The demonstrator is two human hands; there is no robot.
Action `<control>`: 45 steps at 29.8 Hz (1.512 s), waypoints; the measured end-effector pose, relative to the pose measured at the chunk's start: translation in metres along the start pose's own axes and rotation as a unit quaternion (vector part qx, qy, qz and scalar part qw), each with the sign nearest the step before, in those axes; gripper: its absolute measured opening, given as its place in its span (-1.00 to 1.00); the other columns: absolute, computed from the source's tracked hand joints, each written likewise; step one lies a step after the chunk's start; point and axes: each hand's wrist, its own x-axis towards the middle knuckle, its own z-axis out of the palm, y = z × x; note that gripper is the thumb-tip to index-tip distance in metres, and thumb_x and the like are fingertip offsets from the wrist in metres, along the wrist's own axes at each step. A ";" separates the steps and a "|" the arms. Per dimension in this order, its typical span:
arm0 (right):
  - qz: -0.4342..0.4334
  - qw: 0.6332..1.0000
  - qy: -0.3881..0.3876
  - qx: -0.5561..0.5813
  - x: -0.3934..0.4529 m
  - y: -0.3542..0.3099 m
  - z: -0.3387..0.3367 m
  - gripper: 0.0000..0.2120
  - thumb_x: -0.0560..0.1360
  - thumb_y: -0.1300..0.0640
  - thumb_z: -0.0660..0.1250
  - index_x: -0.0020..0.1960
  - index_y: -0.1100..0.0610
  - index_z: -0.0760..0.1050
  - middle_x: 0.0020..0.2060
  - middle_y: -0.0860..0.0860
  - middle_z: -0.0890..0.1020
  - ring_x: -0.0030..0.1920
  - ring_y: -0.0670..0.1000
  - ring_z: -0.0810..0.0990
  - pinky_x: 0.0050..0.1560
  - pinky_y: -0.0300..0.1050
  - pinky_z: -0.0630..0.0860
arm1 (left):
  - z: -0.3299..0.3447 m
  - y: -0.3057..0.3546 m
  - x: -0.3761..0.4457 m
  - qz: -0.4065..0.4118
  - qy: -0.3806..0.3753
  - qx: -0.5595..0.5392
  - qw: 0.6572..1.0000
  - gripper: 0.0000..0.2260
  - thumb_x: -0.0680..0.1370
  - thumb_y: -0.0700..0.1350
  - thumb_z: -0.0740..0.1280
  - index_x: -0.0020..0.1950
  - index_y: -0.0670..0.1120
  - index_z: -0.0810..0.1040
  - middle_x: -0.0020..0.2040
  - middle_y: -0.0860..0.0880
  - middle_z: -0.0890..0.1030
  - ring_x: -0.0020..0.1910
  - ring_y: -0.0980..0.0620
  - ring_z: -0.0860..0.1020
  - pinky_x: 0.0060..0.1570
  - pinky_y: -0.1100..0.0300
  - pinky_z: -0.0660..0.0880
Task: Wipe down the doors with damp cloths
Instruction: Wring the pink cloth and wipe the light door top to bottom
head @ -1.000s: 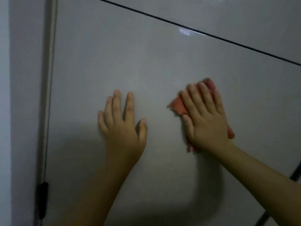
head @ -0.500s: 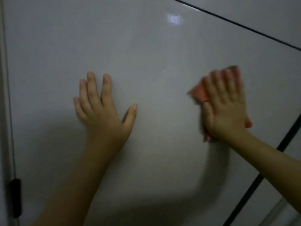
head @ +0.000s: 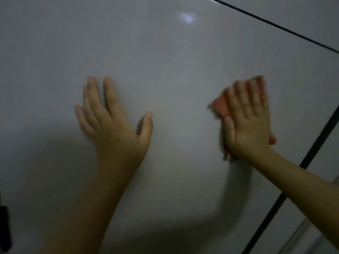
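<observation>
The door (head: 165,61) is a glossy pale panel that fills nearly the whole view. Its upper edge is a thin dark gap (head: 275,26) slanting down to the right; its right edge is a thicker dark gap (head: 293,180) running from the right border down to the bottom. Beyond each gap lies another pale panel. A small bright glare (head: 187,17) sits on the door near the upper edge. At the far left of the door, low down, a dark fitting (head: 4,228) shows at the frame's border; what it is cannot be told.

The widest bare stretch of door lies above both hands, up to the upper gap, and to the left of the left hand. A narrower bare strip lies between the two hands.

The left hand (head: 113,129) lies flat on the door, left of its middle, fingers straight and close together, thumb spread out to the right. It holds nothing.

The right hand (head: 249,121) presses a red cloth (head: 220,105) flat against the door, near the right gap but short of it. Its fingers are straight and side by side over the cloth, somewhat blurred. The cloth pokes out at the fingers' left, past the fingertips, and under the heel of the hand.
</observation>
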 end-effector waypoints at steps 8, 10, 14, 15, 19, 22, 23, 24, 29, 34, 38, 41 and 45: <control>-0.070 0.997 -0.013 0.039 -0.031 -0.077 0.019 -0.49 0.60 0.00 0.07 0.51 0.10 0.09 0.49 0.06 0.09 0.51 0.14 0.04 0.49 0.15 -0.04 | 0.017 0.022 -0.025 0.084 -0.052 0.015 0.995 -0.33 0.51 0.13 0.17 0.53 -0.19 0.17 0.51 -0.30 0.13 0.50 -0.28 0.09 0.41 -0.25 -0.05; -0.119 0.992 -0.016 0.027 -0.036 -0.038 0.011 -0.52 0.61 -0.01 0.04 0.49 0.10 0.15 0.47 0.07 0.15 0.50 0.12 0.07 0.48 0.14 -0.03 | 0.019 0.025 -0.027 0.085 -0.053 0.017 0.995 -0.34 0.52 0.12 0.16 0.53 -0.20 0.17 0.51 -0.29 0.14 0.50 -0.26 0.09 0.42 -0.23 -0.06; 0.088 0.995 0.038 0.023 -0.019 0.026 0.003 -0.48 0.61 0.00 -0.05 0.52 0.15 0.01 0.49 0.12 0.13 0.50 0.22 0.07 0.49 0.16 -0.08 | 0.028 0.051 -0.033 0.106 -0.053 0.001 0.993 -0.36 0.52 0.11 0.17 0.52 -0.18 0.21 0.50 -0.27 0.17 0.49 -0.26 0.13 0.42 -0.24 -0.02; 0.152 0.986 0.063 0.028 -0.015 0.020 0.005 -0.47 0.60 0.02 -0.05 0.53 0.16 -0.01 0.50 0.13 0.12 0.50 0.22 0.06 0.49 0.15 -0.09 | 0.031 0.060 -0.033 0.115 -0.051 -0.003 0.992 -0.37 0.52 0.11 0.17 0.51 -0.17 0.22 0.50 -0.27 0.18 0.49 -0.25 0.13 0.42 -0.24 -0.01; 0.160 0.984 0.066 0.034 -0.033 -0.004 0.016 -0.46 0.61 0.02 -0.05 0.54 0.15 -0.06 0.51 0.06 0.03 0.52 0.15 -0.02 0.50 0.15 -0.10 | 0.044 0.096 -0.031 0.196 -0.043 -0.026 0.979 -0.42 0.55 0.08 0.19 0.51 -0.13 0.24 0.51 -0.23 0.21 0.50 -0.19 0.13 0.44 -0.16 -0.01; -0.063 0.998 -0.009 0.009 -0.072 0.041 0.008 -0.49 0.63 -0.01 -0.04 0.52 0.14 0.02 0.49 0.14 0.08 0.52 0.12 -0.01 0.49 0.15 -0.08 | 0.051 0.106 -0.027 0.230 -0.040 -0.016 0.972 -0.46 0.54 0.05 0.23 0.49 -0.10 0.31 0.48 -0.22 0.26 0.48 -0.20 0.19 0.42 -0.14 0.04; -0.055 0.998 -0.017 0.004 -0.079 0.061 0.004 -0.49 0.63 -0.01 -0.05 0.52 0.15 0.01 0.48 0.16 0.09 0.52 0.13 -0.01 0.49 0.15 -0.09 | 0.053 0.107 -0.027 0.236 -0.039 -0.003 0.971 -0.47 0.54 0.05 0.24 0.48 -0.09 0.33 0.48 -0.22 0.28 0.47 -0.22 0.22 0.42 -0.15 0.05; 0.001 1.000 -0.012 0.007 -0.082 0.078 0.001 -0.49 0.62 0.01 -0.05 0.52 0.15 -0.01 0.48 0.18 0.09 0.52 0.16 0.00 0.49 0.15 -0.11 | 0.055 0.108 -0.028 0.240 -0.038 0.010 0.970 -0.47 0.53 0.06 0.25 0.47 -0.09 0.34 0.47 -0.23 0.29 0.46 -0.24 0.23 0.41 -0.16 0.06; 0.387 0.914 0.107 0.054 -0.047 0.051 0.007 -0.44 0.58 0.06 -0.04 0.53 0.24 0.01 0.51 0.20 0.10 0.51 0.23 0.02 0.49 0.14 -0.14 | 0.062 0.113 -0.030 0.232 -0.019 0.028 0.972 -0.47 0.51 0.07 0.24 0.44 -0.12 0.37 0.44 -0.28 0.31 0.42 -0.31 0.26 0.37 -0.26 0.10; 0.027 0.999 0.018 0.042 -0.065 0.039 0.009 -0.50 0.62 0.00 -0.01 0.51 0.15 0.09 0.48 0.09 0.14 0.50 0.18 0.08 0.48 0.18 -0.04 | 0.064 0.116 -0.031 0.210 -0.020 0.008 0.977 -0.45 0.50 0.03 0.26 0.45 -0.15 0.34 0.45 -0.31 0.27 0.44 -0.30 0.20 0.38 -0.25 0.05; 0.001 1.000 -0.011 0.013 -0.064 0.079 0.000 -0.48 0.62 -0.03 -0.04 0.52 0.14 0.02 0.49 0.09 0.13 0.50 0.13 0.06 0.48 0.13 -0.07 | 0.062 0.125 -0.033 0.189 -0.031 -0.021 0.981 -0.43 0.48 0.00 0.29 0.44 -0.19 0.33 0.45 -0.33 0.23 0.46 -0.30 0.16 0.41 -0.21 -0.02; 0.232 0.970 0.067 0.033 -0.031 0.070 0.000 -0.45 0.60 0.01 -0.02 0.53 0.19 0.02 0.51 0.17 0.14 0.51 0.20 0.05 0.49 0.15 -0.09 | 0.061 0.128 -0.034 0.182 -0.039 -0.033 0.982 -0.44 0.49 -0.02 0.28 0.45 -0.20 0.31 0.46 -0.34 0.21 0.46 -0.29 0.14 0.41 -0.19 -0.04; 0.143 0.988 0.056 0.013 -0.021 0.056 0.003 -0.47 0.61 -0.01 0.00 0.53 0.17 0.06 0.50 0.15 0.18 0.50 0.20 0.07 0.48 0.11 -0.12 | 0.058 0.128 -0.033 0.181 -0.051 -0.043 0.981 -0.46 0.51 0.00 0.20 0.46 -0.18 0.29 0.48 -0.31 0.18 0.48 -0.25 0.11 0.43 -0.14 -0.07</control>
